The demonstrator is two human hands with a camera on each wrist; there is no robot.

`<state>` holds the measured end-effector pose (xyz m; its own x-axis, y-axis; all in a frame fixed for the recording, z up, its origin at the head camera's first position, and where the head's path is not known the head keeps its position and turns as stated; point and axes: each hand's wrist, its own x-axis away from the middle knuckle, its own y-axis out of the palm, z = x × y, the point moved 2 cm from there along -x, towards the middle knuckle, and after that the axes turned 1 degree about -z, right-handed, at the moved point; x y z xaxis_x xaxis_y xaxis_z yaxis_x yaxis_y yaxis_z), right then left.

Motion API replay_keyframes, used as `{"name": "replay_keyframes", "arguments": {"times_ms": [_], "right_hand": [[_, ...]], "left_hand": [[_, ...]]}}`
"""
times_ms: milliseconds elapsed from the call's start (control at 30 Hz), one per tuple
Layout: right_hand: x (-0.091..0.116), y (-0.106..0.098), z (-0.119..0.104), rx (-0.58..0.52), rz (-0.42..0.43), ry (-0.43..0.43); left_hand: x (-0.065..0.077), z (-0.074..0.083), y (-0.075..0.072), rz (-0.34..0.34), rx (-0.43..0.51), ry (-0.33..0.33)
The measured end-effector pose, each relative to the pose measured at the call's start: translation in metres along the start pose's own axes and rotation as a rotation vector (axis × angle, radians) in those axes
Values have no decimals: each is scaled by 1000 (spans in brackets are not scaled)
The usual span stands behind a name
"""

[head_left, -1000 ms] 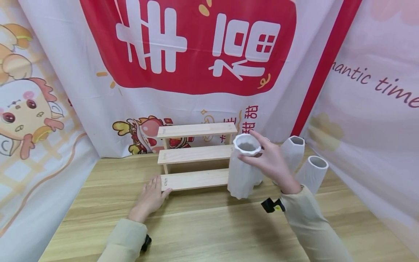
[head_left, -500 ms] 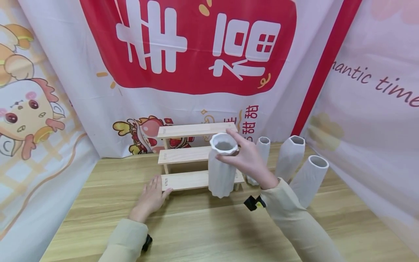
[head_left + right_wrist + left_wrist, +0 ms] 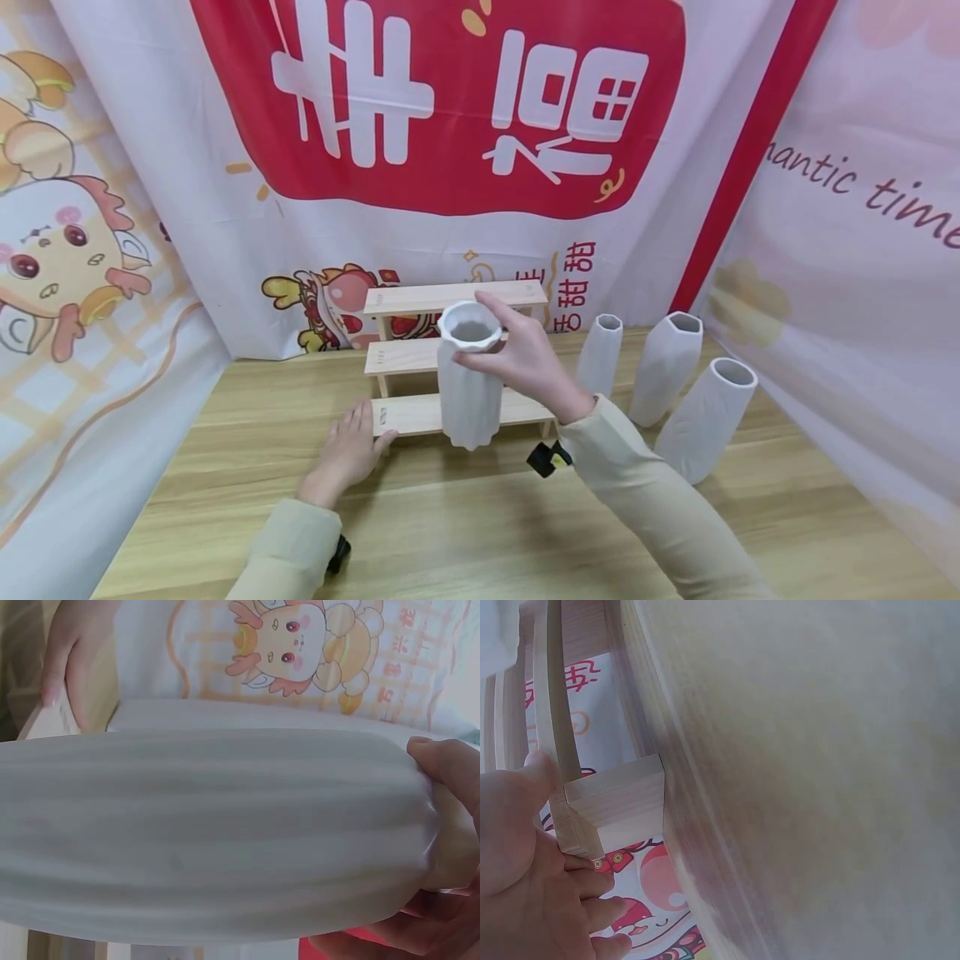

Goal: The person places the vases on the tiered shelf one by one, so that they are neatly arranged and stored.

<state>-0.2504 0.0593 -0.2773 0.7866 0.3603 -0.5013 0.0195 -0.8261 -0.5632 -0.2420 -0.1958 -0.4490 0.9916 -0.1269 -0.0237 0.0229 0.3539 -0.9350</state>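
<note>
My right hand (image 3: 521, 357) grips a white ribbed vase (image 3: 471, 392) with a wavy rim, thumb and fingers round its neck. Upright, the vase overlaps the middle of a three-tier wooden display stand (image 3: 408, 414) in the head view. In the right wrist view the vase (image 3: 210, 832) fills most of the frame, and its lower end runs out of the picture. My left hand (image 3: 347, 450) holds the left end of the stand's lowest shelf. The left wrist view shows the thumb at the shelf's front edge, with the left hand's fingers (image 3: 600, 911) round its end.
Right of the stand, three more white vases stand on the wood-grain table (image 3: 480, 533): a slim one (image 3: 600, 354), a faceted one (image 3: 666, 367) and a smooth round-mouthed one (image 3: 707, 423). Printed cloth (image 3: 450, 179) hangs at the back and both sides.
My right hand has carried the ribbed vase leftward, from the stand's right end to in front of its middle. The slim vase behind has come into view. The left hand stays put.
</note>
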Motion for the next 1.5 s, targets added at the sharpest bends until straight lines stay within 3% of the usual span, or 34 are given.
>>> {"name": "replay_keyframes", "arguments": {"times_ms": [600,1000,1500], "right_hand": [[-16,38,-6,-28,-15,-55],[-27,48,-8,-18,-27,-54],[-37,59,-6,15,-36,-64]], "left_hand": [[2,1,-2,-7,-20,14],[-2,-3,2,-5,-17,2],[1,3,-4,-38,0,-7]]}}
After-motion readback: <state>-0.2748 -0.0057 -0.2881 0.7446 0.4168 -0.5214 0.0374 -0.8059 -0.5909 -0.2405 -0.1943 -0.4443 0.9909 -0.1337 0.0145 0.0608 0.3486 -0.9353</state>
